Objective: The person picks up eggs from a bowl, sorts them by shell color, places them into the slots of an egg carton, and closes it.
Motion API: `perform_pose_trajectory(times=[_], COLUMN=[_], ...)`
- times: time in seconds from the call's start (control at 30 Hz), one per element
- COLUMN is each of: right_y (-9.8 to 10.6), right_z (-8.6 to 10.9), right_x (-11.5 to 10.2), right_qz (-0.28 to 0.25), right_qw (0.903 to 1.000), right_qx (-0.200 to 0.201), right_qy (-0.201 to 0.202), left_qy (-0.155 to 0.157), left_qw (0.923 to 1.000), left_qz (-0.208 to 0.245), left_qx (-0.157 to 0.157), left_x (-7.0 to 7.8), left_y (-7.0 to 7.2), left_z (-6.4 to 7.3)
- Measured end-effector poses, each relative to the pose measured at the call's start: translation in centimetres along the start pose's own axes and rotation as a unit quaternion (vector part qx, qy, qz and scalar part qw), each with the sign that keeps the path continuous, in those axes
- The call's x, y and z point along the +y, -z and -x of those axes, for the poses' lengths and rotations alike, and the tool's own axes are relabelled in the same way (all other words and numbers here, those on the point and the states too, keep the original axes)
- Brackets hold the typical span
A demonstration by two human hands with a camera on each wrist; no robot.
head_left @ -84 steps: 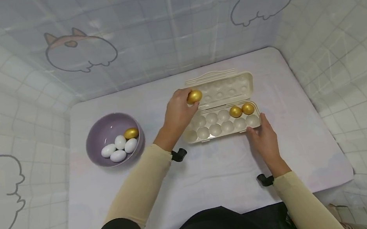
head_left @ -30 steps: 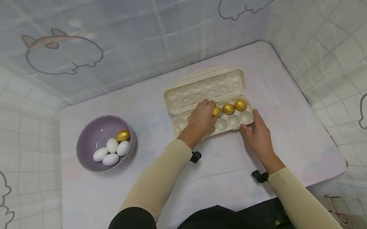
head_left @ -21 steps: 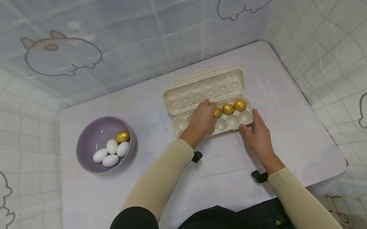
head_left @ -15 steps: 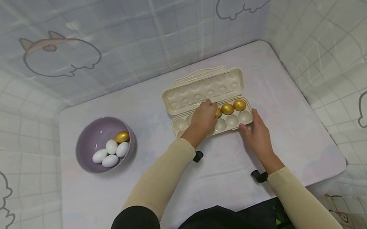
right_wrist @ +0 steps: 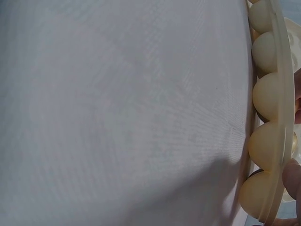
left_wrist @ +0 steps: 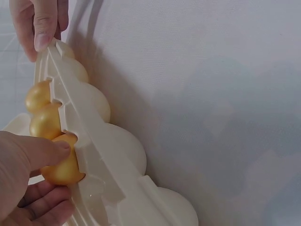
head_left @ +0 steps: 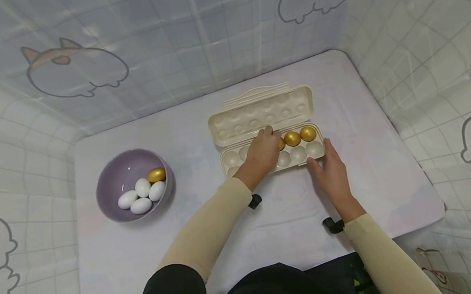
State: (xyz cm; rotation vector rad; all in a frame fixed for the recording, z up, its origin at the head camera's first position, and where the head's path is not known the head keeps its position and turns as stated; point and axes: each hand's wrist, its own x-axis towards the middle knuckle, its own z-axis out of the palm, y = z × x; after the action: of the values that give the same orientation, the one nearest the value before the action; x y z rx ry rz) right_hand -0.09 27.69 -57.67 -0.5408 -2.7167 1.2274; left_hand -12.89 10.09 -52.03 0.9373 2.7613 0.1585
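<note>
An open cream egg carton [head_left: 260, 114] lies on the table with its lid folded back. Two golden eggs [head_left: 300, 136] sit at the right of its back row. My left hand [head_left: 263, 153] pinches a third golden egg [left_wrist: 67, 165] in the cup beside them, the thumb on top and fingers at its side. My right hand [head_left: 332, 175] holds the carton's right front corner, thumb on the near edge, as the left wrist view also shows. Cups under my left hand are partly hidden in the head view.
A purple bowl [head_left: 118, 177] stands at the left of the table, holding several white eggs [head_left: 141, 206] and one golden egg [head_left: 156, 174]. Printed curtains [head_left: 165, 40] hang round the back and sides of the white-covered table [head_left: 293, 225].
My left hand has brought the golden egg from above the lid down and right into the back row. Over the last second it has barely shifted. My right hand has stayed on the carton.
</note>
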Motion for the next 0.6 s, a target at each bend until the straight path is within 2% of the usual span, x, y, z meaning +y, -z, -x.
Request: perform_pose_trajectory(times=[0.2, 0.33, 0.47, 0.6], right_y=[0.3, 0.4, 0.7, 1.1], right_z=[-0.2, -0.4, -0.6, -0.7], right_x=[0.2, 0.7, 1.0, 1.4], right_qz=[0.004, 0.008, 0.006, 0.009], right_qw=[1.0000, 0.9999, 0.9999, 0.9997], right_qx=[-0.006, -0.010, -0.016, -0.021], right_qy=[0.000, 0.000, 0.001, -0.006], left_qy=[0.017, 0.024, 0.040, 0.083], left_qw=[0.9987, 0.9966, 0.9908, 0.9798], left_qz=[0.047, 0.065, 0.095, 0.129], left_qx=[0.012, 0.045, 0.088, 0.128], left_x=[-0.4, -1.3, -3.1, -5.8], left_y=[0.7, 1.3, 2.1, 2.9], left_z=[0.8, 1.5, 2.8, 4.3])
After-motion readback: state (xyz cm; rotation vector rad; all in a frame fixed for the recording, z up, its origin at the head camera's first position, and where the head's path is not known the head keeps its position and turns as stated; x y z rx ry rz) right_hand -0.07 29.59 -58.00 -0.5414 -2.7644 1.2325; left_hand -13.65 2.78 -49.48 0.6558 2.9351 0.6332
